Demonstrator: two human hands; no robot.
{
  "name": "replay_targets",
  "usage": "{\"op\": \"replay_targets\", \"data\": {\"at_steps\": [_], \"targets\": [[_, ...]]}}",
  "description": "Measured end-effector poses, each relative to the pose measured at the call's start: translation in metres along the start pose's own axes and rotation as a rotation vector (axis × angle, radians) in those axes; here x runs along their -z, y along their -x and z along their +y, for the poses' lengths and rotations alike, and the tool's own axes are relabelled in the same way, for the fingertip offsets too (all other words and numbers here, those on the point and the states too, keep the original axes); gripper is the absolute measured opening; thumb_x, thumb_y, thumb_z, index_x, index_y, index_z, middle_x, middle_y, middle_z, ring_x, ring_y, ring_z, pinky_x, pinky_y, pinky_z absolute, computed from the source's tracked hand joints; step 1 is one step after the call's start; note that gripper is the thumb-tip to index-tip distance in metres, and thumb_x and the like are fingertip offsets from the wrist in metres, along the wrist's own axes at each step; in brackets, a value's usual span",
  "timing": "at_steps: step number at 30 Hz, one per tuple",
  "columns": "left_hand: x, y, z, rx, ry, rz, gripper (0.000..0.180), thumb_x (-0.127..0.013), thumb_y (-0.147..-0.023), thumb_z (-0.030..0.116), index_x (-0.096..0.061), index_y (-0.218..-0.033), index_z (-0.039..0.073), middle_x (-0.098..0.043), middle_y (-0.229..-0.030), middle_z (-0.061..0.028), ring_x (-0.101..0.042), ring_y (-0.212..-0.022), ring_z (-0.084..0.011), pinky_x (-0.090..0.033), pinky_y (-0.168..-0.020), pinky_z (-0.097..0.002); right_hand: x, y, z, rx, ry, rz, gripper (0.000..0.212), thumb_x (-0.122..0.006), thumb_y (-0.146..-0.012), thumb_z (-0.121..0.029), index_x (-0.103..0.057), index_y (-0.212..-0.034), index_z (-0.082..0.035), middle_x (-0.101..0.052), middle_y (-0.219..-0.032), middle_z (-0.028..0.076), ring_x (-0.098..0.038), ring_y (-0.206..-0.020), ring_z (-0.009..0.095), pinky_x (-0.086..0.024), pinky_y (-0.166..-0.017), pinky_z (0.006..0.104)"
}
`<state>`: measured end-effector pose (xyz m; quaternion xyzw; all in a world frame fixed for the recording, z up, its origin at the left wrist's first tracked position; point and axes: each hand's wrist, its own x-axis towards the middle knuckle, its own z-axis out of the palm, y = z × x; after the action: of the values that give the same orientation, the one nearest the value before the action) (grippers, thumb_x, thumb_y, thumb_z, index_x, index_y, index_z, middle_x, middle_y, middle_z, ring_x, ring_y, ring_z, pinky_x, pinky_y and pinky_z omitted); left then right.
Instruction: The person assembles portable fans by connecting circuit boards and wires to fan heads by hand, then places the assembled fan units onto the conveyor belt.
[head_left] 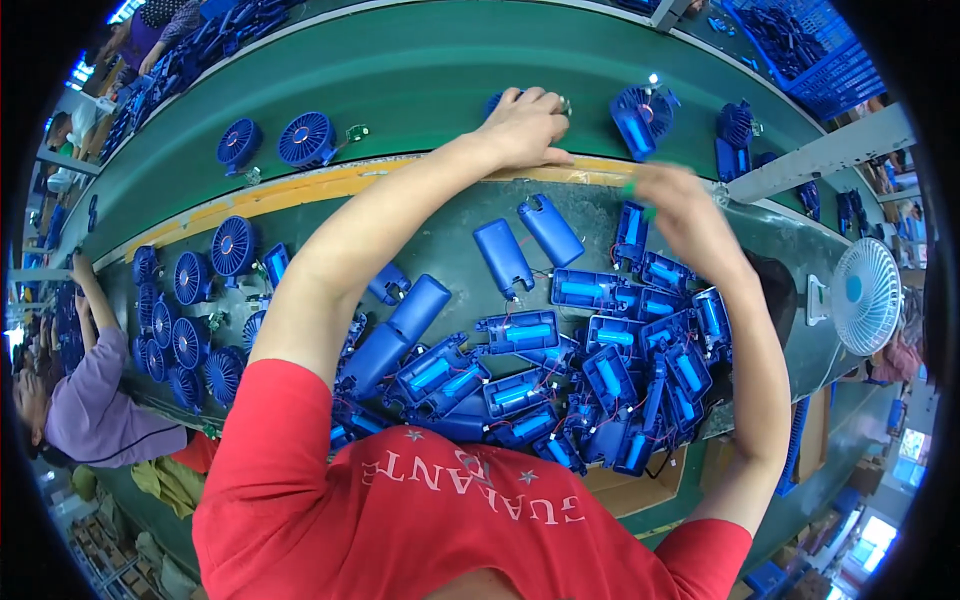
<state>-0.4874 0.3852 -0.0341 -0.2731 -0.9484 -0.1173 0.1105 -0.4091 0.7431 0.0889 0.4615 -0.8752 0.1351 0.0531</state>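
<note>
My left hand (528, 128) reaches over the green conveyor belt, its fingers curled down around a small blue fan (493, 104) that is mostly hidden beneath it. My right hand (678, 208) is smeared by motion above the bench's yellow edge, with a bit of green at its fingertips that I cannot make out. Beyond it on the belt lies a blue fan with its handle part (634, 130). Below my hands spreads a heap of blue handle casings (610, 375), many with light-blue cylindrical cells and thin wires. Two closed casings (502, 255) lie apart.
Several blue fan heads (190, 340) are grouped on the bench at left, near a person in a purple top (115, 400). A white desk fan (865, 295) stands right. A pale metal post (820, 155) slants over the belt, and a blue basket (830, 75) sits beyond.
</note>
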Motion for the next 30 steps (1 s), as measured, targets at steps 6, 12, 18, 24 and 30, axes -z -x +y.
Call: {"op": "replay_targets", "data": {"at_steps": [6, 12, 18, 24, 30], "targets": [[0.019, 0.038, -0.04, 0.07, 0.126, -0.068, 0.036, -0.096, -0.101, 0.017, -0.076, -0.129, 0.005, -0.084, -0.12, -0.0133, -0.077, -0.133, -0.0378, -0.051, -0.124, -0.0574, -0.023, 0.001, -0.014, -0.129, -0.347, -0.132, 0.042, -0.075, -0.104, 0.001, -0.085, -0.145, -0.005, -0.081, -0.156, 0.014, -0.073, -0.147, 0.035, -0.058, -0.126, 0.049], [0.049, 0.094, -0.047, 0.127, 0.264, -0.019, 0.042, -0.09, -0.104, 0.014, -0.078, -0.143, 0.003, -0.09, -0.114, -0.0125, -0.083, -0.122, -0.0376, -0.051, -0.126, -0.0565, -0.049, 0.012, -0.011, -0.43, -0.765, -0.131, 0.034, -0.072, -0.122, -0.011, -0.084, -0.153, -0.001, -0.088, -0.146, 0.009, -0.077, -0.14, 0.021, -0.059, -0.124, 0.0399], [0.107, 0.124, -0.019, 0.379, 0.701, 0.048, 0.025, -0.089, -0.111, 0.023, -0.088, -0.126, 0.004, -0.09, -0.103, -0.0101, -0.086, -0.095, -0.0281, -0.066, -0.101, -0.0487, -0.029, -0.007, -0.048, -0.525, -1.041, 0.055, 0.044, -0.067, -0.131, -0.018, -0.065, -0.172, -0.003, -0.09, -0.134, 0.01, -0.079, -0.13, 0.016, -0.056, -0.124, 0.0352], [0.159, 0.137, 0.034, 0.417, 1.149, 0.215, 0.013, -0.08, -0.119, 0.006, -0.082, -0.13, -0.001, -0.085, -0.108, -0.0037, -0.074, -0.093, -0.0092, -0.062, -0.089, -0.0292, 0.002, -0.028, -0.097, -0.475, -1.09, 0.086, 0.033, -0.071, -0.129, -0.018, -0.075, -0.157, -0.001, -0.09, -0.124, 0.009, -0.08, -0.118, 0.013, -0.059, -0.113, 0.0332], [0.189, 0.149, 0.084, 0.456, 1.677, 0.146, 0.031, -0.084, -0.12, 0.008, -0.073, -0.146, -0.003, -0.089, -0.12, -0.0161, -0.09, -0.098, -0.0193, -0.075, -0.092, -0.0322, 0.028, -0.038, -0.139, -0.522, -1.096, 0.122, 0.03, -0.083, -0.124, -0.028, -0.087, -0.138, -0.002, -0.091, -0.116, 0.005, -0.079, -0.105, 0.009, -0.061, -0.098, 0.0295]]}}
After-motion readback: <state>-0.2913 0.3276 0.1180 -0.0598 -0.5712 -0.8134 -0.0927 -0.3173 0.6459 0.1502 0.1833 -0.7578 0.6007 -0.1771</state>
